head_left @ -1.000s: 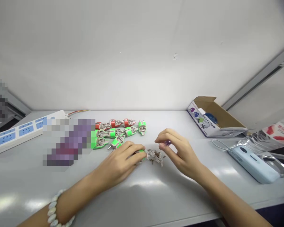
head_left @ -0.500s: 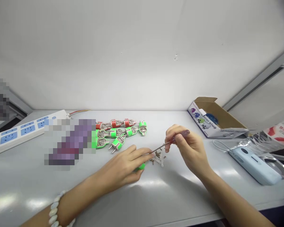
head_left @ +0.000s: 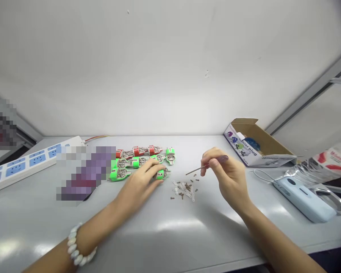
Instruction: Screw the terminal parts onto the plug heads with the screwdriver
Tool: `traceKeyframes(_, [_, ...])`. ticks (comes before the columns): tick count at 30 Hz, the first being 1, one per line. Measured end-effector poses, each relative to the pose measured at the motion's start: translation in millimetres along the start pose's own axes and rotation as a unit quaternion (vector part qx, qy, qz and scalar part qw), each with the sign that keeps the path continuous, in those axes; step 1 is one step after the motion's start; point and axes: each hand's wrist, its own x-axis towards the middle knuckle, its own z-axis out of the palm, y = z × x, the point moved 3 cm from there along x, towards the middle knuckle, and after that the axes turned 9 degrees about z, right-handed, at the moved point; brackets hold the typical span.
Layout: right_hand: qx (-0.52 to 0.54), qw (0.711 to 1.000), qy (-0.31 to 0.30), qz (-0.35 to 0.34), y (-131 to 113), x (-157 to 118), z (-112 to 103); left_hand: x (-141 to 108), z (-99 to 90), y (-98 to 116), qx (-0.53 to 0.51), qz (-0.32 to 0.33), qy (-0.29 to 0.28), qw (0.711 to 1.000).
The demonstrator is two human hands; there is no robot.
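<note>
Workshop bench (head_left: 147, 239) with plugs (head_left: 121, 174), screws (head_left: 188, 187)

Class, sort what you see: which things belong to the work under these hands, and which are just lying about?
Belonging to the work:
- screwdriver, in the right hand
- green plug, at the left hand
- loose screws and white strips
- red plugs, other green plugs

Probably just lying about:
- power strip
- pale blue device
- plastic packaging
- open box, though plugs are pictured on it

The surface (head_left: 170, 242) is showing a smooth, glossy finish. The carton (head_left: 272, 145) is exposing matt brown paperboard inside. Left of the carton, the screwdriver (head_left: 197, 170) is presenting a metal shaft and plastic handle; the green plug (head_left: 160, 174) is pairing plastic with metal. Right of the carton, plastic film (head_left: 305, 165) is glinting.
</note>
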Motion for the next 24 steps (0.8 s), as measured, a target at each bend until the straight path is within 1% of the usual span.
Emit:
traceKeyframes(3, [-0.004, 1.0, 0.001, 0.001, 1.2, 1.8, 0.3, 6.7, -1.7, -8.2, 0.107, 0.013, 0.016, 0.994])
traceKeyframes(5, [-0.005, 1.0, 0.001, 0.001, 2.7, 3.0, 0.3, 11.7, 0.7, -10.8, 0.15, 0.018, 0.002, 0.989])
traceKeyframes(9, [-0.001, 1.0, -0.002, 0.008, 6.8, 4.8, 0.0, 20.6, 10.7, -11.8, 0.202, 0.025, -0.033, 0.979])
traceKeyframes(13, [0.001, 1.0, 0.0, 0.01, 9.1, 5.8, -0.5, 26.5, 15.3, -10.4, 0.214, 0.014, -0.033, 0.976])
traceKeyframes(17, [0.0, 1.0, 0.0, 0.008, 8.6, 6.1, -0.9, 35.9, 10.5, -8.0, 0.22, 0.015, -0.041, 0.975])
traceKeyframes(21, [-0.01, 1.0, 0.0, 0.007, 7.7, 7.0, -0.9, 61.7, 4.7, -14.0, 0.203, 0.067, -0.081, 0.974])
traceKeyframes(24, [-0.01, 1.0, 0.0, 0.01, 8.6, 8.0, -0.3, 87.0, 5.7, -24.4, 0.176, 0.134, -0.141, 0.965])
